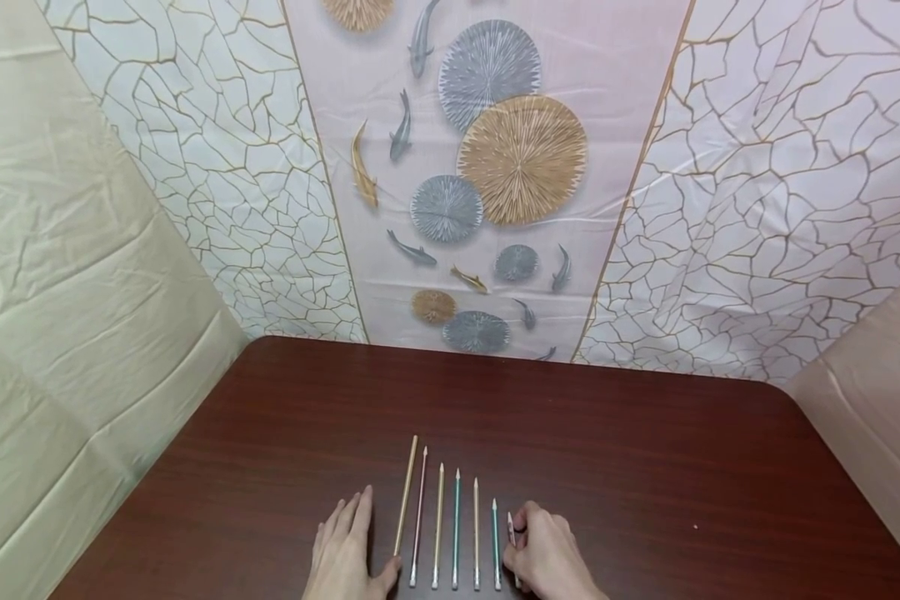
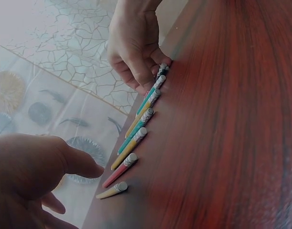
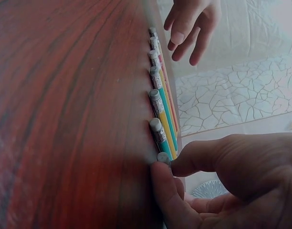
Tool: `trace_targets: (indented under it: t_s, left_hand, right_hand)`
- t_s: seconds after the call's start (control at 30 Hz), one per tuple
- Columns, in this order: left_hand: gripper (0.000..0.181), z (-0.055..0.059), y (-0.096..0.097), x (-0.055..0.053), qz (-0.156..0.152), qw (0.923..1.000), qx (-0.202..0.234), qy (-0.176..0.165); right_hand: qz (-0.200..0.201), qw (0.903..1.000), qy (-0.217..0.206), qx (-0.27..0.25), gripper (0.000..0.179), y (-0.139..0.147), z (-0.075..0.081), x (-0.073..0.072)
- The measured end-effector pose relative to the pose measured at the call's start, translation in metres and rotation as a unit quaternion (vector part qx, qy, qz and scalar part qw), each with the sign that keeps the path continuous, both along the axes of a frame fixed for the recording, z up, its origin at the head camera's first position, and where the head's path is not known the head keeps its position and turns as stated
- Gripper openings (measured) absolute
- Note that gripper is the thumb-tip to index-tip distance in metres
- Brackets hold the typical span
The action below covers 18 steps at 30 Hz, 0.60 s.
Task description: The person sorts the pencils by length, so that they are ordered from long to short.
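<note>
Several pencils lie side by side on the dark table, eraser ends toward me, in a row falling from longest at left to shortest at right. At the right end my right hand [image 1: 547, 548] pinches the shortest pencil [image 1: 511, 525] between thumb and fingers; its eraser shows between them in the right wrist view. Just left of it is a short teal pencil [image 1: 495, 533]. My left hand [image 1: 342, 546] rests with fingers extended beside the longest, yellowish pencil [image 1: 406, 496], thumb near its lower end. Between them lie a dark red pencil [image 1: 419, 517], yellowish ones and another teal pencil [image 1: 457, 525].
The brown wooden table [image 1: 645, 458] reaches back to a patterned cloth [image 1: 457, 275] with fish and round leaf shapes. Plain pale cloth [image 1: 67, 292] hangs at the left, and more at the right. A tiny pale speck [image 1: 695, 527] lies on the table right of my right hand.
</note>
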<state>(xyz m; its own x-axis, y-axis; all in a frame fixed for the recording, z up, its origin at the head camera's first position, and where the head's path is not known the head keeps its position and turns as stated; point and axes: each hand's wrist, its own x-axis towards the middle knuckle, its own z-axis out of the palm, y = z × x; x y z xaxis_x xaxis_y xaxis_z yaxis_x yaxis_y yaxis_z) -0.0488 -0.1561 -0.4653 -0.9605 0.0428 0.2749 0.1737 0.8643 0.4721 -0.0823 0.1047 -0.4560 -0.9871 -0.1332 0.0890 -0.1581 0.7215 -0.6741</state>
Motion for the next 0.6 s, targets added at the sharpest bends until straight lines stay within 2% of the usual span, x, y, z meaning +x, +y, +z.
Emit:
trace_targets:
  t_s: [0.6]
  left_hand:
    - [0.09,0.0036,-0.0024,-0.0011,-0.013,0.9999,-0.001,0.001]
  right_hand:
    - [0.008,0.9999,0.001,-0.012,0.026,-0.0002,0.0001,0.001]
